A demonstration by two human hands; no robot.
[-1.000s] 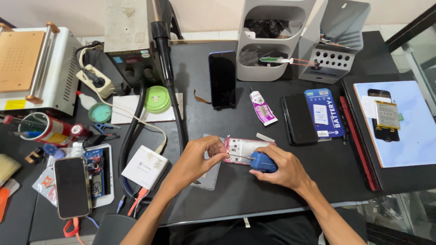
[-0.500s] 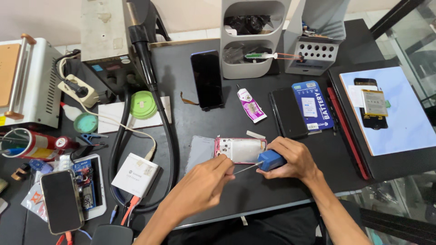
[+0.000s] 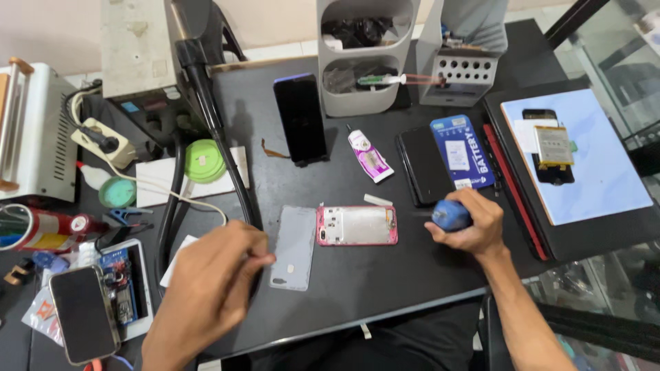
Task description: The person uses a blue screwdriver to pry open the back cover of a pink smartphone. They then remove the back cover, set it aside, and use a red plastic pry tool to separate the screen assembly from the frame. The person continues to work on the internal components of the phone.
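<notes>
One pink phone frame (image 3: 357, 225) flat on the black counter (image 3: 385, 275), one grey back cover (image 3: 294, 246) touching its left end, right hand (image 3: 467, 224) clamped on one blue-handled screwdriver (image 3: 449, 215) just right of it, left hand (image 3: 210, 275) loosely curled beside the cover, one blue rectangular battery package (image 3: 462, 152) and one white-pink glue tube (image 3: 370, 156) behind.

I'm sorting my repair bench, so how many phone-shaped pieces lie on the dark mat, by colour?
Black slabs: 3, the upright phone, the screen beside the blue box and the phone at far left.
Pink frame: 1.
Grey back cover: 1.
Total: 5.
</notes>
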